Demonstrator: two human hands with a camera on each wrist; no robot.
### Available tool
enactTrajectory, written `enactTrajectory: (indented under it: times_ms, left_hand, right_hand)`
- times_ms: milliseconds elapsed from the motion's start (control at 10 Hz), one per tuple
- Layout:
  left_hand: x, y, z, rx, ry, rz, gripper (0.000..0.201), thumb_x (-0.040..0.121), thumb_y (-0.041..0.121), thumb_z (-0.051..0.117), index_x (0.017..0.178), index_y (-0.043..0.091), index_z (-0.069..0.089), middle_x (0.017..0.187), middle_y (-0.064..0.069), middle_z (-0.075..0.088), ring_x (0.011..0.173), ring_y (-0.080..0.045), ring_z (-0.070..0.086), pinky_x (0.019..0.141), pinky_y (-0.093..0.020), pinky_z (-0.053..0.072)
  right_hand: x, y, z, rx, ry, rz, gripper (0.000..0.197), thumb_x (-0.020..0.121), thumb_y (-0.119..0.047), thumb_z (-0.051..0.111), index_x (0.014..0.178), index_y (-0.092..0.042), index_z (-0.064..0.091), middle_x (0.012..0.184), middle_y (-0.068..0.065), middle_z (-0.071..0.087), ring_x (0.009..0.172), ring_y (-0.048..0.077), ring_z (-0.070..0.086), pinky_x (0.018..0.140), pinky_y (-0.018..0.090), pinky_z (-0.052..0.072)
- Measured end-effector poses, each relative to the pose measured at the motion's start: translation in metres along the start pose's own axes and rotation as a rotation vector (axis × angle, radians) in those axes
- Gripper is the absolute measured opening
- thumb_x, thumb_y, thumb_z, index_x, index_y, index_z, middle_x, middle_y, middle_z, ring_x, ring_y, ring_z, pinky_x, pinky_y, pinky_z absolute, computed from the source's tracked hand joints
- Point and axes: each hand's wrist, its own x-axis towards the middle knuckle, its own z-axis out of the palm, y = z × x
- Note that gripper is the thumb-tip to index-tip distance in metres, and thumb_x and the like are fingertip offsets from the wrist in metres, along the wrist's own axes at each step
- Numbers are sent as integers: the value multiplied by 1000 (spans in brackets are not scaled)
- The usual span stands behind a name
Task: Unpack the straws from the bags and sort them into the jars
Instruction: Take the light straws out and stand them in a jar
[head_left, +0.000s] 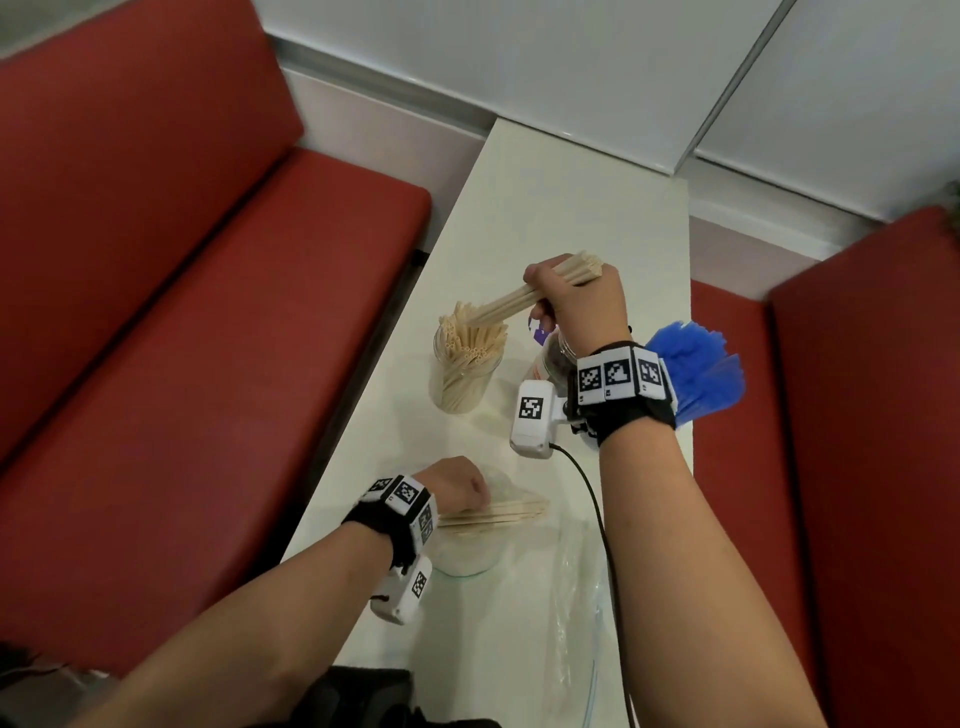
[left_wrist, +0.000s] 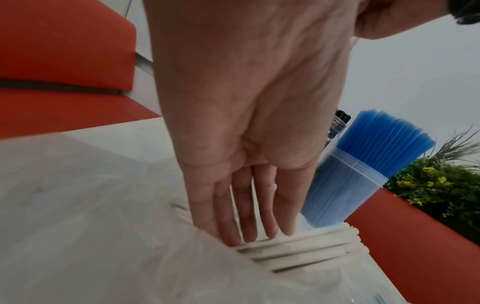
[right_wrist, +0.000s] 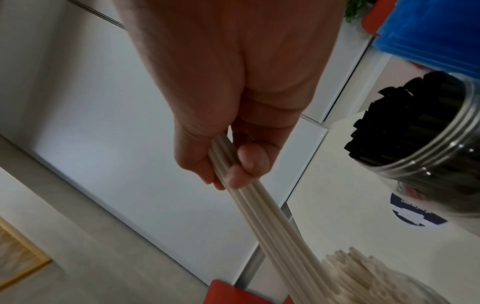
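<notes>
Now, right hand (head_left: 582, 306), straw bundle (head_left: 524, 300) slanting jarward (head_left: 462, 364)

My head camera looks steeply down over the white table (head_left: 566, 218); my left wrist camera sits low and close by the table's near end, facing the blue straws (left_wrist: 376, 148); my right wrist camera hangs close above the table, sharing those blue straws (right_wrist: 428, 30).

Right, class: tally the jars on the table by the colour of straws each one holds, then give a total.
Beige straws: 1 jar
Black straws: 1 jar
Blue straws: 1 jar
Total: 3 jars
</notes>
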Motion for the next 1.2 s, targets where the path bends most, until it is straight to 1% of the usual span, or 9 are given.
enactTrajectory:
  times_ms: [200, 300, 500, 600, 700, 800, 900, 1000, 1200]
  left_hand:
    - [10, -1, 11, 132, -10, 44, 28, 88, 25, 75, 114, 16, 74, 120, 1, 71, 114, -17, 62, 90, -20, 42]
    - [12, 1, 15, 196, -56, 58, 35, 85, 37, 77, 112, 15, 70, 109, 0, 67, 102, -19, 61, 85, -27, 42]
    - [10, -3, 19, 350, -22, 127, 9, 88, 16, 66, 94, 14, 59, 95, -8, 64, 84, -21, 52, 75, -31, 39]
    - [8, -5, 20, 397, 1, 98, 4, 93, 12, 55, 95, 15, 55, 105, -12, 67, 93, -29, 60, 83, -36, 45]
    - [8, -9, 18, 375, 1, 101, 8, 94, 12, 54, 101, 9, 57, 111, -14, 67, 103, -32, 62, 80, -32, 40]
    - [8, -10, 18, 344, 8, 86, 12, 98, 16, 53, 86, 14, 49, 109, -17, 66, 101, -33, 61, 75, -29, 34]
    - [6, -12, 16, 231, 63, 94, 20, 104, 26, 52, 88, 14, 55, 103, -16, 62, 98, -30, 58, 82, -30, 37]
    - [7, -14, 14, 119, 49, 115, 19, 104, 26, 53, 104, 7, 56, 107, -20, 61, 99, -30, 56, 91, -32, 41]
    - [5, -10, 8, 85, 29, 74, 31, 104, 36, 51, 121, 14, 66, 128, -14, 66, 119, -29, 60, 86, -26, 38]
  right_hand:
    - [14, 21, 16, -201, -58, 59, 11, 83, -14, 71, 79, -3, 71, 59, 9, 64, 42, 15, 56, 44, 24, 42]
    - [14, 37, 29, -382, -109, 67, 13, 86, -18, 70, 77, -10, 70, 59, 6, 65, 41, 9, 53, 54, 28, 48]
    - [25, 40, 47, -717, -268, 77, 29, 89, -26, 69, 106, -3, 71, 92, 7, 70, 79, 19, 62, 63, 20, 45]
    - [25, 30, 49, -691, -278, -50, 48, 82, -38, 79, 122, -17, 63, 108, 0, 62, 99, 17, 58, 83, 27, 44]
    - [17, 28, 56, -571, -85, -387, 52, 86, -44, 69, 132, -22, 57, 130, 4, 58, 124, 24, 51, 105, 43, 40]
    - [10, 48, 77, -877, -159, -465, 64, 100, -50, 47, 155, -20, 34, 163, 7, 27, 153, 30, 15, 122, 48, 12]
    - [1, 85, 85, -1250, -332, -334, 79, 103, -58, 31, 161, -10, 4, 169, 8, -2, 155, 32, -8, 125, 50, -4]
    - [3, 97, 83, -1349, -406, -305, 84, 102, -60, 29, 160, -7, 1, 169, 10, -1, 155, 30, -7, 124, 51, -6]
    - [19, 70, 87, -1101, -127, -374, 74, 105, -48, 37, 161, -9, 9, 169, 11, -1, 155, 35, -5, 125, 47, -3]
